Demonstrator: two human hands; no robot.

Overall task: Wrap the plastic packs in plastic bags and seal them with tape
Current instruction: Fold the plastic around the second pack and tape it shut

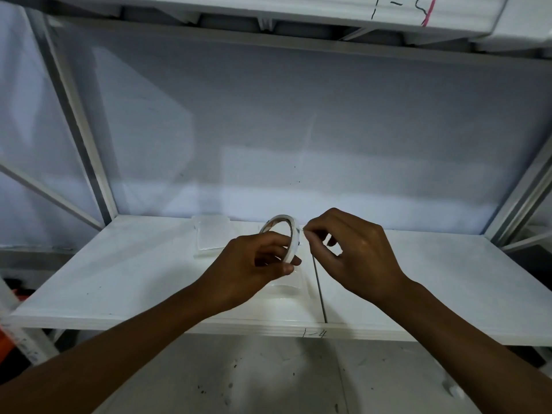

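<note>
My left hand (254,258) grips a thin roll of clear tape (283,231), holding it upright above the white shelf (119,279). My right hand (352,249) pinches the loose tape end at the roll's right side. Directly under both hands lies a clear plastic pack in a plastic bag (286,289), partly hidden by my left hand. A second clear plastic pack (210,236) lies flat further back on the left.
The shelf is made of two boards with a dark seam (319,288) running front to back just right of the bagged pack. Metal uprights (89,144) stand at both sides, another shelf hangs overhead. The floor below is grey and speckled.
</note>
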